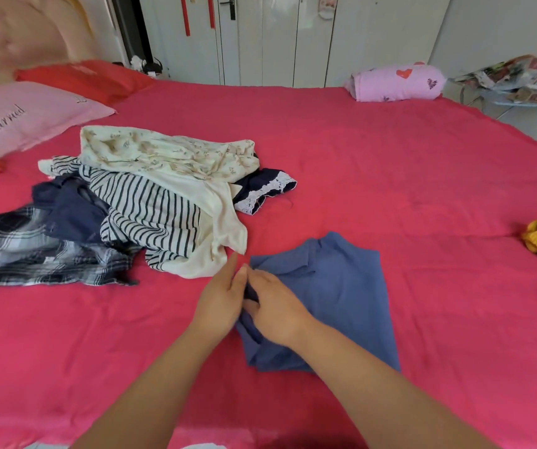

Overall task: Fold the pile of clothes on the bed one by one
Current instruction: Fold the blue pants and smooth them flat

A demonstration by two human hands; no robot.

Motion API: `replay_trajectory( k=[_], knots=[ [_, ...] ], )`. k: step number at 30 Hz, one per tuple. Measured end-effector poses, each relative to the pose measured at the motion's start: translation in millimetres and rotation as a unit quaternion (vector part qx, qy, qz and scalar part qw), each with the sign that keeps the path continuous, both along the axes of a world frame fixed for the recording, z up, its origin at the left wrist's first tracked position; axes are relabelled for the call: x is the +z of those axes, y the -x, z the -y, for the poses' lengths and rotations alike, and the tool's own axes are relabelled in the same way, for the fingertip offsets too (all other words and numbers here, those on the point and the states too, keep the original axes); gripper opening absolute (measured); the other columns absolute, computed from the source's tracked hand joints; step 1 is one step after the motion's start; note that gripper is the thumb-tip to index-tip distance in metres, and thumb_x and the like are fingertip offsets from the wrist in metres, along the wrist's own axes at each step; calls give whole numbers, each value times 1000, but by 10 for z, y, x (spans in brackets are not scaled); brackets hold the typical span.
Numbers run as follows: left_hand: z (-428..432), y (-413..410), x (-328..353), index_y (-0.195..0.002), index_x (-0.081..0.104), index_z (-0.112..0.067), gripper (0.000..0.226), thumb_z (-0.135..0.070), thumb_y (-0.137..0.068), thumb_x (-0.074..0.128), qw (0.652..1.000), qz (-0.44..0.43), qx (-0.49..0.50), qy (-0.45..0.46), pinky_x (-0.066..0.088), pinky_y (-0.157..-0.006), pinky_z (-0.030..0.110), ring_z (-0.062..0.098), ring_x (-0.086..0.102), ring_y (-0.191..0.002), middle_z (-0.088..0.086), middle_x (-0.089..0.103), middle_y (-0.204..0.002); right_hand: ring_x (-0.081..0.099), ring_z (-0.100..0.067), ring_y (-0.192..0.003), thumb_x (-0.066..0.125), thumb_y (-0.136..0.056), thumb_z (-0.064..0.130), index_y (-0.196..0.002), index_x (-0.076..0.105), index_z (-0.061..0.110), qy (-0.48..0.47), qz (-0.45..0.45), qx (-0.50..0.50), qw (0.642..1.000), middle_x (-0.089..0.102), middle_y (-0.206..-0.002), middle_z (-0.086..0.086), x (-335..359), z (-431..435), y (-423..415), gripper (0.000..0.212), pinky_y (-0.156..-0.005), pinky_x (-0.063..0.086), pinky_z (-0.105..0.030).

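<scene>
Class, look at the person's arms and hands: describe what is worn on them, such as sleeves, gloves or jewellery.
Nothing worn shows. The left arm and right arm are bare, with no sleeve in view; the left hand and right hand carry no glove, ring, watch or bracelet.

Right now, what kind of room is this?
Probably a home bedroom: a bed under a pink-red sheet, pillows by a padded headboard, and white wardrobe doors behind.
</scene>
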State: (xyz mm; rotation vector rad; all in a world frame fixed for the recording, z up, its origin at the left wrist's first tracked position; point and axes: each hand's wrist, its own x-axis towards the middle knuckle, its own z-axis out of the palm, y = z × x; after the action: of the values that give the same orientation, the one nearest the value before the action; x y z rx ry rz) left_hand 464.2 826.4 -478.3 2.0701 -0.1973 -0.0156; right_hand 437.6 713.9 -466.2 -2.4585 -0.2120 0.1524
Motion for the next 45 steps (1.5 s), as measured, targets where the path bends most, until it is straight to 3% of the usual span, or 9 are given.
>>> replay_trajectory(
  k=[8,14,17,20,23,32,35,38,45],
  knots=[
    [222,189,-151,-149,15,-24,66,-40,-94,47,985,54,-82,-140,11,-113,23,13,10,-144,-1,15,-157,54,-26,-112,50,-89,5,-127,53,10,28,91,-191,977,57,-122,-13,-82,799,-91,38,-94,39,-29],
    [223,191,-312,-150,3,-31,70,-49,-93,39,920,75,-119,-366,-5,-116,42,23,-15,-144,-1,-15,-157,61,-31,-104,58,-89,38,-129,45,0,-40,-48,-286,956,60,-96,-6,-31,933,-450,56,-90,48,-39],
    [130,165,-338,-149,10,-33,68,-41,-90,41,914,71,-139,-374,-7,-115,42,22,-17,-144,-4,-17,-157,65,-34,-86,64,-83,16,-102,55,-1,-59,-92,-275,955,62,-91,-16,6,823,-699,27,-83,53,-49],
    [15,120,-283,-148,18,-35,70,-33,-82,44,919,73,-146,-360,-12,-114,38,17,-18,-143,-8,-13,-157,54,-21,-70,56,-81,-7,-112,55,-3,-249,-96,-304,914,51,-76,-11,97,722,-982,32,-76,55,-41],
    [-122,84,-218,-147,22,-34,71,-31,-80,45,920,58,-131,-364,-15,-112,37,15,-18,-143,-9,-8,-158,60,-21,-94,51,-89,-3,-141,33,9,-401,-111,-247,875,58,-102,-11,161,627,-1141,57,-77,52,-27],
    [-109,159,-134,-147,26,-29,57,-23,-91,37,941,110,-84,-308,-11,-112,26,11,2,-145,-8,17,-156,44,-15,-129,47,-96,24,-142,39,21,-2,35,-113,993,49,-140,-1,-167,609,-505,46,-100,26,-15],
    [-40,256,-264,-150,3,-30,64,-54,-95,25,908,77,-153,-382,-11,-114,35,15,-7,-145,-7,-4,-158,11,-17,-145,37,-97,43,-148,18,34,170,34,-26,985,18,-157,4,-375,639,2,55,-116,9,-37],
    [-119,295,-384,-148,-9,-31,69,-62,-93,18,864,36,-171,-473,-12,-114,44,21,-13,-145,-8,-18,-156,-3,-16,-146,21,-97,53,-147,1,41,277,10,-20,961,0,-159,8,-548,802,511,56,-117,0,-39],
    [146,271,-244,-149,-3,-32,63,-56,-95,20,877,95,-166,-441,-12,-114,43,19,-13,-145,-3,-10,-158,-9,-17,-146,19,-95,57,-145,-8,42,312,-22,-35,949,-8,-158,10,-478,1249,1022,58,-117,-1,-41]
  ],
)
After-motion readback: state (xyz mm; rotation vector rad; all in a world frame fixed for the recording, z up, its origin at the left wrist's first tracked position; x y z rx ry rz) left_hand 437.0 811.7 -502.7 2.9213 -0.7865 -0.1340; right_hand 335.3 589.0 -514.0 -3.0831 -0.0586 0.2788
